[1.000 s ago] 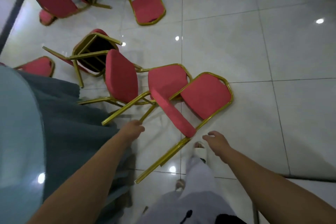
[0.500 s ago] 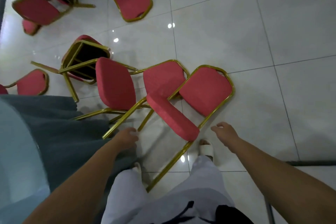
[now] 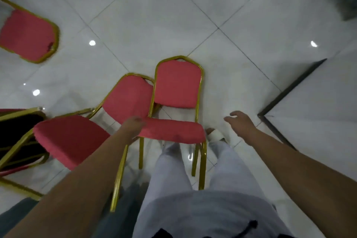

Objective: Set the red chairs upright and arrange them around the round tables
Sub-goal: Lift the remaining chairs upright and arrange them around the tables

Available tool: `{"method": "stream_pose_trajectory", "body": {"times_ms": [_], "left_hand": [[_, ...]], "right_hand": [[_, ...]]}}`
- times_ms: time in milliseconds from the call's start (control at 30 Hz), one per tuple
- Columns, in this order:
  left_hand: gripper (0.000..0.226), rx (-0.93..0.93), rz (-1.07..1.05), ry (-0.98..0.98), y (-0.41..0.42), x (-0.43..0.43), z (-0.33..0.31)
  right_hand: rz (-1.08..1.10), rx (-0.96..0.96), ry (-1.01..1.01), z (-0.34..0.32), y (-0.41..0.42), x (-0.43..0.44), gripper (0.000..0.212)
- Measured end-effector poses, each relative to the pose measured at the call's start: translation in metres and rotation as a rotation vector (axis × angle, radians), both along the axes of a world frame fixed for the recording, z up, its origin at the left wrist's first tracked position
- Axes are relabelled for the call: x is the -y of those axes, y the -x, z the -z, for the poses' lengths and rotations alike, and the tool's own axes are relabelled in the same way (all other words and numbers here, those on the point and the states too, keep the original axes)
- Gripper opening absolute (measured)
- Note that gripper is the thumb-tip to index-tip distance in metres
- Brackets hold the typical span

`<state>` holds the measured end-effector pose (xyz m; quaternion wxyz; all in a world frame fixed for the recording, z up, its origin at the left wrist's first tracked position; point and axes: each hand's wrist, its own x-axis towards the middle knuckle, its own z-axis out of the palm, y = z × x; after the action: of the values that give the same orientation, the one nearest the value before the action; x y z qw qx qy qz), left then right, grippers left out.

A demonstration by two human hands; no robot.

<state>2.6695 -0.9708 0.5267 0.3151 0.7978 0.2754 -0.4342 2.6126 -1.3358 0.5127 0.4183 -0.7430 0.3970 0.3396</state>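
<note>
White tiled floor [image 3: 193,15]: centre frame, red chair [image 3: 177,85] lying on its back; second red chair [image 3: 129,98] tipped over just left of it; third chair [image 3: 27,36] at upper left. At the centre seat's left corner, left hand [image 3: 133,127], grip too blurred to tell. Right of the seat, right hand [image 3: 241,123], fingers loosely apart, holding nothing.

I have a single view to work from: a wide-angle camera on the person's head, tilted steeply down at the white tiled floor [image 3: 154,25]. Both forearms enter from the bottom corners, with the left hand [image 3: 133,124] and right hand [image 3: 241,123] about mid-frame. The person's own legs [image 3: 173,170] fill the bottom centre. The closest red chair [image 3: 177,85] lies right at the feet, near the lens. The picture is soft, more so toward the upper right corner.
</note>
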Motion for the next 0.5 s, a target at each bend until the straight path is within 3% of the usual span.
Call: {"method": "stream_pose_trajectory", "body": {"times_ms": [100, 400, 500], "left_hand": [[0.035, -0.059, 0.121, -0.016, -0.022, -0.018, 0.032], [0.053, -0.182, 0.011, -0.116, -0.010, -0.079, 0.164], [0.048, -0.217, -0.073, -0.109, -0.011, -0.088, 0.212]], "right_hand": [[0.153, -0.128, -0.011, 0.010, 0.028, -0.031, 0.050], [0.131, -0.262, -0.114, 0.142, 0.039, -0.094, 0.077], [0.186, -0.335, -0.206, 0.194, 0.024, -0.098, 0.070]]}}
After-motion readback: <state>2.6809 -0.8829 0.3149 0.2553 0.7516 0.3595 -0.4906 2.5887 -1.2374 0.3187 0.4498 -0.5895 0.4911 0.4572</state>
